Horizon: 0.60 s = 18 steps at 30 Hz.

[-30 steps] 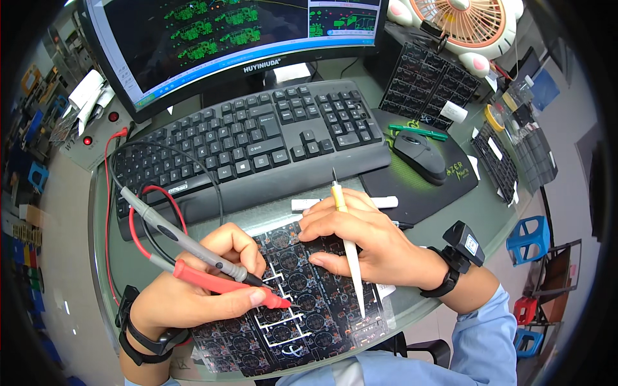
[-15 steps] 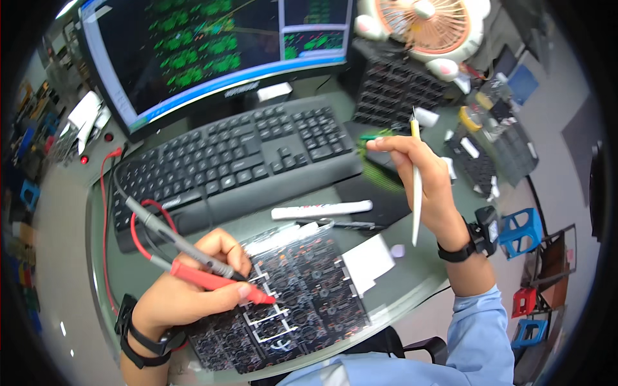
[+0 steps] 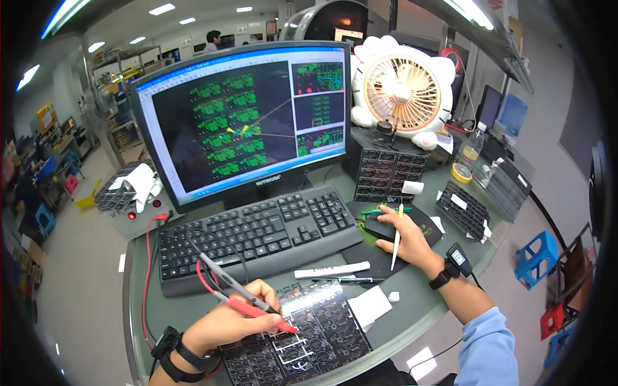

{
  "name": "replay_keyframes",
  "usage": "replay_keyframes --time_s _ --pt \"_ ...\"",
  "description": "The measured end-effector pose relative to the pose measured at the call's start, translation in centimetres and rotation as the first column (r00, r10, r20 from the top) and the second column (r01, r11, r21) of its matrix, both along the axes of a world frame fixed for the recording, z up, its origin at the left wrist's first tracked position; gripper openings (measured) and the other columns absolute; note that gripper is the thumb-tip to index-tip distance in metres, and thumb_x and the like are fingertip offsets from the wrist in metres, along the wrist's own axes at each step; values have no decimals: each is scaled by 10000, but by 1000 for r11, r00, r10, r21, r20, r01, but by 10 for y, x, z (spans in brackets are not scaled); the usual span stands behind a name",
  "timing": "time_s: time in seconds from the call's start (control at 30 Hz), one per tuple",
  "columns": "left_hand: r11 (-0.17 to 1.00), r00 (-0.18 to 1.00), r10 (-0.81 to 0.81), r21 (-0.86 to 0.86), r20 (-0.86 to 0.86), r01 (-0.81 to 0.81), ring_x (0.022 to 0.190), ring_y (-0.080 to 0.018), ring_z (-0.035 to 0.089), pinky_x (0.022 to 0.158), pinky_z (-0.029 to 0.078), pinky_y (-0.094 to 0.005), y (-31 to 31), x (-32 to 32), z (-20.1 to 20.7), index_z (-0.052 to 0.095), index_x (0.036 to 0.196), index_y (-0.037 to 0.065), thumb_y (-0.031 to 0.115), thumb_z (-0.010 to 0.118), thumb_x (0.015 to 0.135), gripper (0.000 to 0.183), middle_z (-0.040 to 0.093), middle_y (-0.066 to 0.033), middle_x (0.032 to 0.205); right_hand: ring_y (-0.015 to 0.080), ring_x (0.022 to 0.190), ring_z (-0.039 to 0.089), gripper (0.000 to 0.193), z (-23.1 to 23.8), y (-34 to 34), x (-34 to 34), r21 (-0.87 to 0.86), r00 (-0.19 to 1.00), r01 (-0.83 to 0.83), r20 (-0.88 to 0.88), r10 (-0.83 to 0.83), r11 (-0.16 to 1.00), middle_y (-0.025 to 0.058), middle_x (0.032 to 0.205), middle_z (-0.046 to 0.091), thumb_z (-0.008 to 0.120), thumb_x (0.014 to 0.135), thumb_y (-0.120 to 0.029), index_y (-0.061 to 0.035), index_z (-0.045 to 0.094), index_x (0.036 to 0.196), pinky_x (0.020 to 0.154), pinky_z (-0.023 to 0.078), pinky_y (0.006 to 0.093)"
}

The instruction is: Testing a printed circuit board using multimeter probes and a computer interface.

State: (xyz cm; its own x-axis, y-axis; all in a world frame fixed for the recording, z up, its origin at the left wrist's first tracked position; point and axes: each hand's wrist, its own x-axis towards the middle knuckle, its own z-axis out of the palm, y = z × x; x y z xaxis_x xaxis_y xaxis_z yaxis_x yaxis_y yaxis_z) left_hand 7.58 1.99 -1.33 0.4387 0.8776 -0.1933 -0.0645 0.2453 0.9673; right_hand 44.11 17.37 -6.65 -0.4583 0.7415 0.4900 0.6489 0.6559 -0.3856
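My left hand (image 3: 226, 323) is closed around a red test probe (image 3: 246, 307) and a grey test probe (image 3: 221, 269), side by side. Their tips point down at a black circuit board panel (image 3: 335, 321) marked with white lines; whether they touch it I cannot tell. My right hand (image 3: 415, 243) lies over a dark computer mouse (image 3: 380, 227) on a black mouse pad (image 3: 421, 222). Between its fingers stands a slim white pen-shaped tool (image 3: 396, 249) with a yellow collar and thin point, tip upward. A green pen-like stick (image 3: 371, 211) lies by the fingertips.
Beyond my hands are a black keyboard (image 3: 257, 235) and a monitor (image 3: 225, 122) with green board drawings. A white marker (image 3: 331, 269), a black pen (image 3: 351, 280) and white paper (image 3: 372, 305) lie nearby. Behind the mouse stand stacked boards (image 3: 389, 174) and a fan (image 3: 402, 90).
The view has tilted up, showing more of the room. My right hand has come down from the air onto the mouse, still with the white tool. My left hand keeps both probes over the board.
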Motion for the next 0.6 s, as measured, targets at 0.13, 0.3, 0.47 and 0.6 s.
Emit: replay_keyframes --time_s 0.13,0.3,0.47,0.6 --pt "1000 999 2 26 -53 -1 804 -90 598 715 498 -241 0 1 3 480 952 49 123 676 853 231 562 -44 929 330 1145 523 443 -6 8 -2 104 999 -16 36 12 994 105 1324 532 740 714 -159 -103 592 1128 966 435 402" --pt "1000 999 8 24 -50 -6 813 -90 595 715 494 -239 2 0 3 481 950 51 124 673 853 227 563 -42 924 326 1158 518 424 -5 7 -4 77 1000 1 14 -2 997 104 1310 542 732 712 -133 -108 604 1116 960 442 398" --pt "999 999 -2 -41 -37 1 911 -112 568 746 521 -250 4 -3 1 488 946 56 100 708 831 252 540 -55 969 325 1157 524 408 -5 9 -5 107 1000 -10 17 8 994 103 1303 546 747 716 -132 -109 608 1099 955 444 396" --pt "999 1000 0 -37 -14 0 909 -109 566 744 516 -247 2 -3 0 488 943 57 100 707 832 249 540 -54 967 323 1152 528 394 -3 7 -8 91 1000 -7 13 6 996 100 1290 556 749 717 -133 -108 615 1087 956 445 393"
